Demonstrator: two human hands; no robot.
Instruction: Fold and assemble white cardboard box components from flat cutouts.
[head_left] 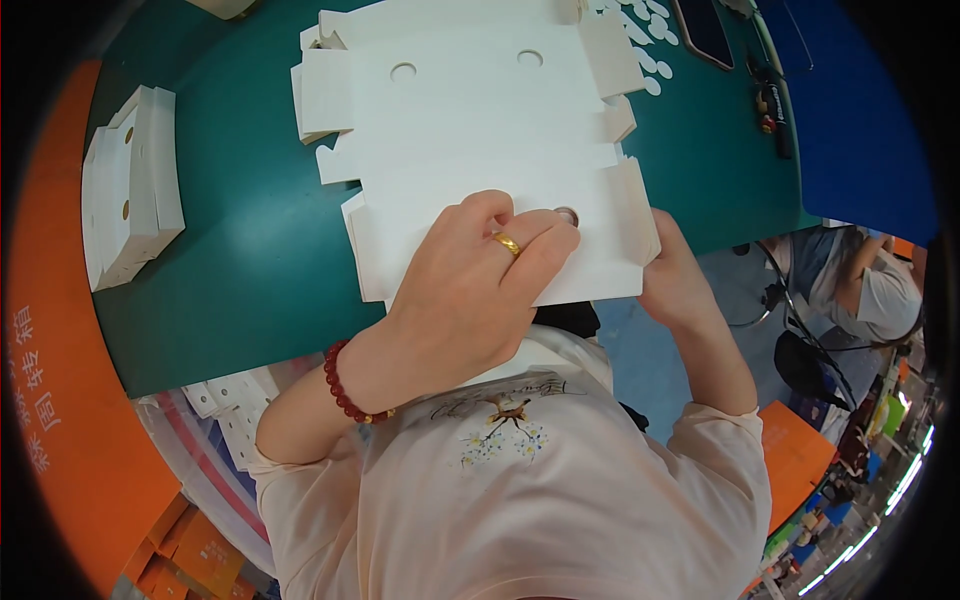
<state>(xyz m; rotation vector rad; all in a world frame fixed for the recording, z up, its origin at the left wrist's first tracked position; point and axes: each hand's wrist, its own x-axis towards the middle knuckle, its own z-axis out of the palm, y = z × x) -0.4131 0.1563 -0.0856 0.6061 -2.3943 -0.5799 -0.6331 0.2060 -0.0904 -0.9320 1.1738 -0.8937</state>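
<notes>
A stack of flat white cardboard box blanks [480, 130] lies before me, its side flaps partly raised and round cut-outs near its far end. My left hand [470, 270], with a gold ring and a red bead bracelet, rests on the top blank. Its fingers are curled, and the fingertips meet a small round cut-out [567, 216] with a dark rim near the blank's near right corner. Whether anything is pinched there, I cannot make out. At the right edge my right hand [675, 270] grips the blank by its flap, most of its fingers hidden underneath.
Small white paper discs [650, 40] are scattered at the far right of the green table [250, 200], beside a phone [703, 30] and a dark-handled tool [772, 105]. Folded white boxes [135, 190] stand at the left. Another person [865, 285] sits at the right.
</notes>
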